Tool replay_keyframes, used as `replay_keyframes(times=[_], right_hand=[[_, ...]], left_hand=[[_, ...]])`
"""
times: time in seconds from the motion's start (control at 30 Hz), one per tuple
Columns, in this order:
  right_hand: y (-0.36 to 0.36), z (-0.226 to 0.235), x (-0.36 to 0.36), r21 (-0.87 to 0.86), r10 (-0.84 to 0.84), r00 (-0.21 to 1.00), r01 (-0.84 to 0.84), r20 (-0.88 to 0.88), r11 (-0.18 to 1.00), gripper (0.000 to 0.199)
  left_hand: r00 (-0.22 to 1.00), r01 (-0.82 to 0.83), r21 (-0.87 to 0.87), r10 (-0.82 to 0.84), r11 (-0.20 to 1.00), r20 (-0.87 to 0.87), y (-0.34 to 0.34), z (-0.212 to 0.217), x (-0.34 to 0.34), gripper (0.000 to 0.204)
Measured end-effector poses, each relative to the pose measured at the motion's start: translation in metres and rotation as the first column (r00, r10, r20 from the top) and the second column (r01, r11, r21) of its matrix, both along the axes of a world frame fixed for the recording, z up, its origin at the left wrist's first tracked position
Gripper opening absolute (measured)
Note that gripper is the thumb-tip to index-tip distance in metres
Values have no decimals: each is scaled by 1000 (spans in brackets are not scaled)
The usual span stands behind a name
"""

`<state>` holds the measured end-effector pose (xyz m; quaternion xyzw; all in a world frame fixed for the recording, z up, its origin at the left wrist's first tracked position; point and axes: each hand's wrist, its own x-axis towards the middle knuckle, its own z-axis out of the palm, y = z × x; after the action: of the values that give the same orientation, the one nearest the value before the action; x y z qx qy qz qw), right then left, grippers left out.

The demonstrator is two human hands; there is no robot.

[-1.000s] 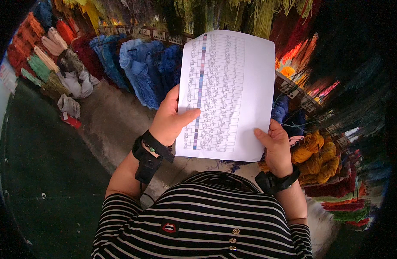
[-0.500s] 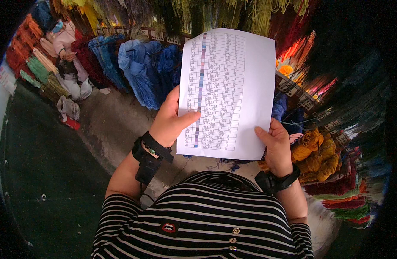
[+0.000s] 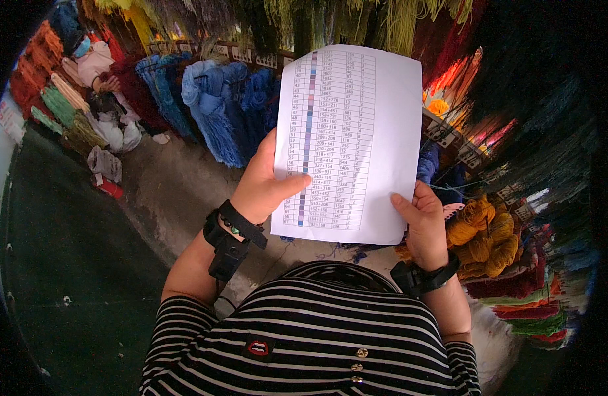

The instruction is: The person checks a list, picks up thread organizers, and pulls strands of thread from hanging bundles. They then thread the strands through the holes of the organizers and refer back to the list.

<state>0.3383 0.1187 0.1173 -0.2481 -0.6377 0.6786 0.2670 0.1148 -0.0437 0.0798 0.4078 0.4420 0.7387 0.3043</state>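
Observation:
A white paper sheet [image 3: 390, 125] printed with a table is held up in front of me, tilted slightly. The table has a narrow column of colour swatches, mostly blue and purple. My left hand [image 3: 267, 178] grips the sheet's left edge, its thumb lying on the front across the swatch column and its fingers hidden behind. At the lower right edge, my right hand [image 3: 421, 221] pinches the sheet with the thumb on the front. Black straps with small dark devices are on both wrists.
Blue yarn skeins [image 3: 214, 109] hang behind the sheet to the left, olive and yellow ones [image 3: 304, 23] above. Golden-orange skeins [image 3: 485, 234] hang at the right. Another person [image 3: 96, 66] is at the far left, near white plastic bags [image 3: 115, 135] and a red box [image 3: 109, 186].
My left thumb has slid slightly down and right on the sheet. The sheet and my right hand stay almost still. The other person at the far left has shifted.

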Motion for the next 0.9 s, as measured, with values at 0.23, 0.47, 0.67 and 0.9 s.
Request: replay_keyframes(times=[0.23, 0.47, 0.67, 0.9], right_hand=[[1, -9, 1, -10, -19, 999, 18, -31, 1000, 23], [-2, -19, -1, -1, -43, 997, 43, -69, 999, 22], [-7, -15, 1, -3, -26, 998, 25, -49, 1000, 21], [3, -9, 0, -3, -12, 999, 12, -44, 1000, 22]], left_hand=[[1000, 22, -5, -22, 1000, -13, 5, -2, -5, 82], [997, 28, -11, -29, 1000, -78, 5, -3, -10, 84], [998, 20, 13, -19, 1000, -66, -2, -5, -3, 84], [1000, 18, -36, -18, 999, 6, -4, 8, 1, 87]])
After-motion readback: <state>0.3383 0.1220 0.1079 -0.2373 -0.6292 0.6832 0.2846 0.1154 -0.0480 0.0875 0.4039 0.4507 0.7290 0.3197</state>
